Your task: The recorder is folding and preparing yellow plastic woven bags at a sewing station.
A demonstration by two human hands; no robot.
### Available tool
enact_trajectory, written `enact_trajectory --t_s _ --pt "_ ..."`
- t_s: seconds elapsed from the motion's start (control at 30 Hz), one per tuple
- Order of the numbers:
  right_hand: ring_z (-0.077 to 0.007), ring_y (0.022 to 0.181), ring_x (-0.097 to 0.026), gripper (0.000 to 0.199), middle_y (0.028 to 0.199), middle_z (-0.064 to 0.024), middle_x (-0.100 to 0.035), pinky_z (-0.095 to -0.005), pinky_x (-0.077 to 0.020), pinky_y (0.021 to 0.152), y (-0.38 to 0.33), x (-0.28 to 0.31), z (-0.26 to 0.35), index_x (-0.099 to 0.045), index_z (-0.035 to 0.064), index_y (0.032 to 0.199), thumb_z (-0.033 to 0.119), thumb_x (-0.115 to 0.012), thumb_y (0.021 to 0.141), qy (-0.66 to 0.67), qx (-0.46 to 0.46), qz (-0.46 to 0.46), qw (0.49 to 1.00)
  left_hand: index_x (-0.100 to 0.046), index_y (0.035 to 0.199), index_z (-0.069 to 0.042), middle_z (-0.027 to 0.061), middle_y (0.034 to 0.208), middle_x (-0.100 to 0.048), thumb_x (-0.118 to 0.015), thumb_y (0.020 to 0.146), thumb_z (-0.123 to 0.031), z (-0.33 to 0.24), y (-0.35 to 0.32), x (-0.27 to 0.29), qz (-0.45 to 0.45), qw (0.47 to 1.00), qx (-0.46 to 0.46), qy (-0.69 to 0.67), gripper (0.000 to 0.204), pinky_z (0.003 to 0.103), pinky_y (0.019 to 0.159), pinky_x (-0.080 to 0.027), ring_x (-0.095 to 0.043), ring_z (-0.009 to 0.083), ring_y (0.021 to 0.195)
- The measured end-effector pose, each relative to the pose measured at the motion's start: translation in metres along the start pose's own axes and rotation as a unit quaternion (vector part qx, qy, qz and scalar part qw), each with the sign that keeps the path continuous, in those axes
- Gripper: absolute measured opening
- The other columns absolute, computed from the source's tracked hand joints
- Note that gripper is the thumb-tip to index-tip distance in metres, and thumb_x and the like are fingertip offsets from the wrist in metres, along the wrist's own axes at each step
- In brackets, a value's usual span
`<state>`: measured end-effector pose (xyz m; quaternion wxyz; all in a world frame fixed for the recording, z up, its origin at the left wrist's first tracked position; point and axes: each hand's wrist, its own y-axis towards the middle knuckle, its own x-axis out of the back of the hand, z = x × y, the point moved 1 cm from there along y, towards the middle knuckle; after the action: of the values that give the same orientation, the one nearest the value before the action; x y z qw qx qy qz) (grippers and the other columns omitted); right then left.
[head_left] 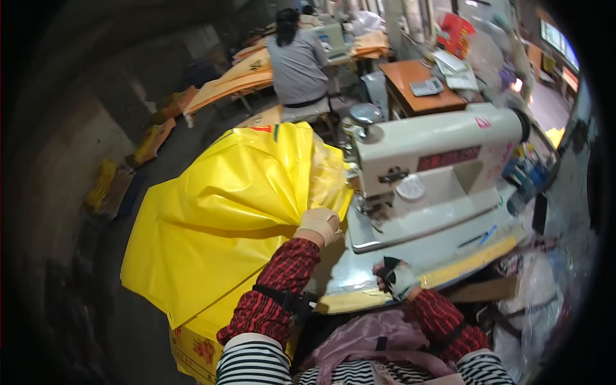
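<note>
My left hand (321,226), in a pale glove, is closed on the edge of a large yellow plastic sack (221,199). Its folds spread left from my fist, and a clear plastic layer (326,176) shows along its right side. Just right of the sack stands a white sewing machine (420,144), its needle end close to the sack's edge. Over the front edge of the machine table, my gloved right hand (403,282) has its fingers curled around a small dark thing (389,264) whose kind I cannot make out.
A pale table top (359,269) with a yellow front edge carries the machine and a blue pen (489,235). Below the sack is a printed yellow stack (192,350). Beyond, a person (298,67) sits near orange sheets (224,86). A brown desk (417,86) holds a calculator (427,86).
</note>
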<state>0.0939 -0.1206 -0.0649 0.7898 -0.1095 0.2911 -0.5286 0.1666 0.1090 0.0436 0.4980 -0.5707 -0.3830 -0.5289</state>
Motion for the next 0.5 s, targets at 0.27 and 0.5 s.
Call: enact_trajectory --t_s 0.27,0.5 --pt "-0.0095 0.055 -0.056 0.014 0.07 -0.0033 -0.059 -0.0221 -0.0467 0.052 -0.005 -0.035 0.051 -0.061 0.0029 0.088 0.017 -0.06 0.086 -0.116 0.068 0.082 0.988 -0.069 0.074 -0.009 0.0149 0.074 -0.066 -0.064 0.072 -0.035 -0.038 -0.064 -0.012 -0.045 0.995 0.046 -0.074 0.026 0.042 0.064 -0.05 -0.064 0.033 0.07" --pt "-0.0163 0.074 -0.062 0.025 0.083 -0.0054 -0.061 -0.0286 -0.0507 0.064 0.047 -0.086 0.064 -0.056 -0.0004 0.105 0.017 -0.063 0.087 -0.013 0.183 0.136 0.974 -0.067 0.067 -0.01 0.0107 0.067 -0.064 -0.068 0.067 -0.029 -0.078 -0.146 -0.025 -0.125 0.986 0.029 -0.103 0.019 0.039 0.055 -0.049 -0.064 0.0283 0.061"
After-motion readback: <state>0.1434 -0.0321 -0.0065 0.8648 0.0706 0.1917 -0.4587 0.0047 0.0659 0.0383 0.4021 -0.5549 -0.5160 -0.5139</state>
